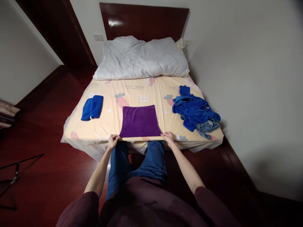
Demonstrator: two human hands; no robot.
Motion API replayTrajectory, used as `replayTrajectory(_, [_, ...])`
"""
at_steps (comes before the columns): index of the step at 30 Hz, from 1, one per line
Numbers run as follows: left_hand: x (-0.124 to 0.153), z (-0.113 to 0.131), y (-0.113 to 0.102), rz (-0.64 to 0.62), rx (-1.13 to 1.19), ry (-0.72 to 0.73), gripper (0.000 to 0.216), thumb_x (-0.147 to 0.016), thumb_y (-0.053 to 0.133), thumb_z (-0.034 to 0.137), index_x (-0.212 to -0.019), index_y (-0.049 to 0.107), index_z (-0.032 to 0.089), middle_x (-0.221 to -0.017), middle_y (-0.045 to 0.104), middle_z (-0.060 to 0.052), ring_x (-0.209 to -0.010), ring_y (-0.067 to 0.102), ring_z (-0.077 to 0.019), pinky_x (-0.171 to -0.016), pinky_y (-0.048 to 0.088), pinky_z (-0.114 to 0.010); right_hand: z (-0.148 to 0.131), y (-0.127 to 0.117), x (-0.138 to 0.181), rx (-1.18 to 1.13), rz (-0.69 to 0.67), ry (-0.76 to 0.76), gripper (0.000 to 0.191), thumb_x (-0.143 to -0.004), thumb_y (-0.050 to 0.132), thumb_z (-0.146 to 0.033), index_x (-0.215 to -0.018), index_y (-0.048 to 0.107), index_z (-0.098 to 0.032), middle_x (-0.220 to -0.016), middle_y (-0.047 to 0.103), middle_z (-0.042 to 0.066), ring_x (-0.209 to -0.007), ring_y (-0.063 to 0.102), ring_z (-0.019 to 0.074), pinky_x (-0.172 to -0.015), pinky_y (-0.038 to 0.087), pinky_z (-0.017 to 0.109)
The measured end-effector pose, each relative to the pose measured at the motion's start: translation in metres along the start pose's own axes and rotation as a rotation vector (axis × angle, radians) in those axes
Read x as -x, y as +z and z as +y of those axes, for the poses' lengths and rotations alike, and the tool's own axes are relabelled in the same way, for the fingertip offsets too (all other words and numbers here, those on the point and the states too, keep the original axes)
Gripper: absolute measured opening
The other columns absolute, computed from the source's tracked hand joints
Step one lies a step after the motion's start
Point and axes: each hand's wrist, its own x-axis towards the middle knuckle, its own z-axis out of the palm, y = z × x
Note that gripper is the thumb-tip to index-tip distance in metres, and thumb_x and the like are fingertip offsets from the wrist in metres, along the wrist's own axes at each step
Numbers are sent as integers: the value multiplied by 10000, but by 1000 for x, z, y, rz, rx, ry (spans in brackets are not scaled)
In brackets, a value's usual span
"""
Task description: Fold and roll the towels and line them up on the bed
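A purple towel [140,121], doubled over into a near square, lies flat by the front edge of the bed [111,91]. My left hand [113,141] pinches its near left corner. At the near right corner, my right hand [168,137] is closed on the same towel. The near edge is stretched straight between both hands. To the left rests a folded blue cloth [92,107] with a small white tag. A rumpled heap of blue clothes [194,108] sits on the right, with a grey-blue garment [208,128] at its near side.
A white quilt [144,58] is bunched against the dark wooden headboard [144,20]. A wall [255,78] runs close along the bed's right side. On the reddish floor [59,157] at left stand thin black stand legs [16,176].
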Motion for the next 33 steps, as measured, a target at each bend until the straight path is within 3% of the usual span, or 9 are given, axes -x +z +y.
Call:
replayTrajectory(7, [39,-10,-2,-61,-21,-2,266,-800,656,456,-801,751,207,-860,712,-77,-992,644,-275,-993,533,-477,19,-14,21,123,-65,-77,595,-440,925,-571,-710,523,-225,-632,679,-18,-547,597,154,-506,446,239])
replayTrajectory(13, [32,3,5,-185,-47,-9,371,-831,617,518,-727,731,181,-714,716,-49,-770,676,-243,-763,560,-366,12,-5,7,268,-44,-143,363,-548,878,-396,-684,591,-220,-644,695,-2,-673,686,221,-659,536,307])
replayTrajectory(16, [25,4,2,-196,-97,-18,327,-829,615,474,-713,715,185,-733,725,-65,-781,692,-265,-754,558,-370,5,-1,0,358,12,-169,212,-651,809,-316,-725,637,-218,-703,716,28,-772,710,258,-804,566,382])
replayTrajectory(18, [22,4,0,-166,-149,-21,271,-816,619,419,-811,738,176,-818,740,-94,-861,700,-296,-838,564,-414,-1,6,-2,403,57,-192,141,-738,739,-284,-846,690,-207,-851,757,70,-909,719,283,-948,543,441])
replayTrajectory(21, [14,11,1,-69,-227,-8,406,-839,598,378,-1141,724,137,-1138,723,-177,-1146,647,-363,-1055,492,-516,-13,25,-5,541,51,-389,293,-877,612,-260,-1137,715,-173,-1213,735,149,-1200,651,307,-1122,455,482])
replayTrajectory(24, [-2,31,14,-32,-314,122,521,-928,540,394,-1383,617,152,-1449,589,-205,-1380,519,-375,-1183,396,-540,-29,59,-10,745,-64,-625,444,-974,508,-276,-1378,637,-145,-1528,563,177,-1427,498,329,-1210,374,525])
replayTrajectory(26, [-20,50,27,-50,-380,244,556,-975,490,398,-1475,545,163,-1571,500,-186,-1491,424,-361,-1234,352,-535,-41,85,-18,841,-152,-676,510,-1007,475,-305,-1483,565,-144,-1654,422,157,-1528,383,334,-1248,323,549])
replayTrajectory(29, [-58,75,52,-105,-440,353,633,-998,441,404,-1563,448,120,-1679,360,-177,-1594,267,-346,-1302,246,-534,-56,120,-37,937,-239,-702,576,-1033,446,-330,-1570,474,-126,-1728,277,140,-1613,230,319,-1303,229,539])
replayTrajectory(33, [-118,90,80,-121,-476,369,686,-989,448,432,-1586,433,94,-1711,280,-183,-1618,184,-360,-1316,186,-567,-66,146,-75,986,-264,-712,600,-1039,437,-331,-1598,440,-111,-1748,202,136,-1640,145,311,-1337,117,529])
